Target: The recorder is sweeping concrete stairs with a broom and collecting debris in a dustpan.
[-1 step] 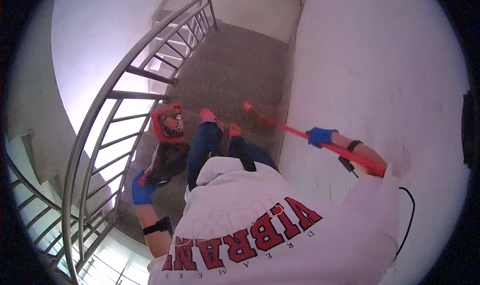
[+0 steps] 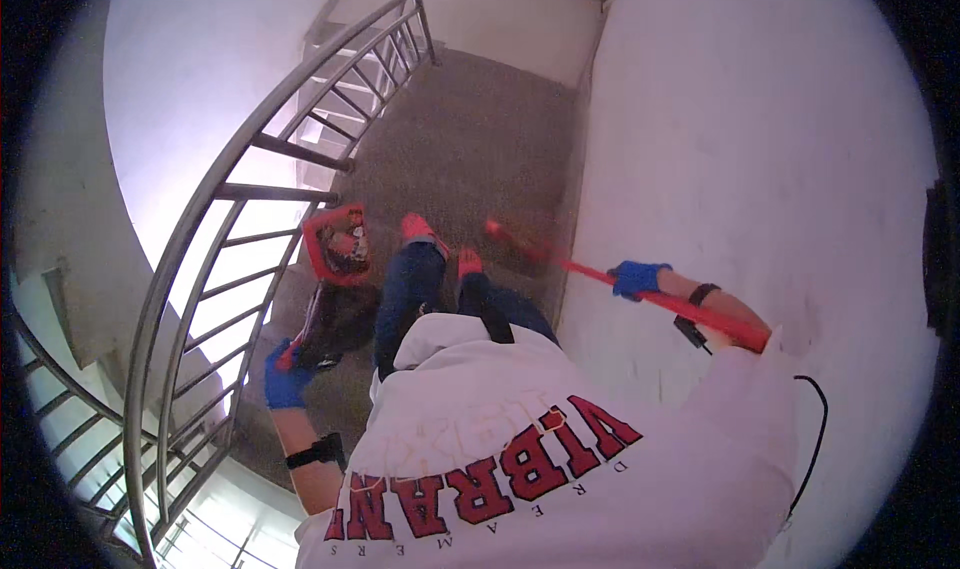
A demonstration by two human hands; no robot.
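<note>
Blue-gloved left hand (image 2: 285,384) clamped on the handle of a red plastic dustpan (image 2: 338,244) beside the curved steel stair railing (image 2: 215,184), blue-gloved right hand (image 2: 637,277) closed round a long red broom handle (image 2: 690,309) across the landing from it.

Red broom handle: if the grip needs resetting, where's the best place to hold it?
Grip the red broom handle mid-shaft, just below the right hand, closing from above. The shaft is thin, straight and slanted down toward the stair, with the wall close on its right.
</note>
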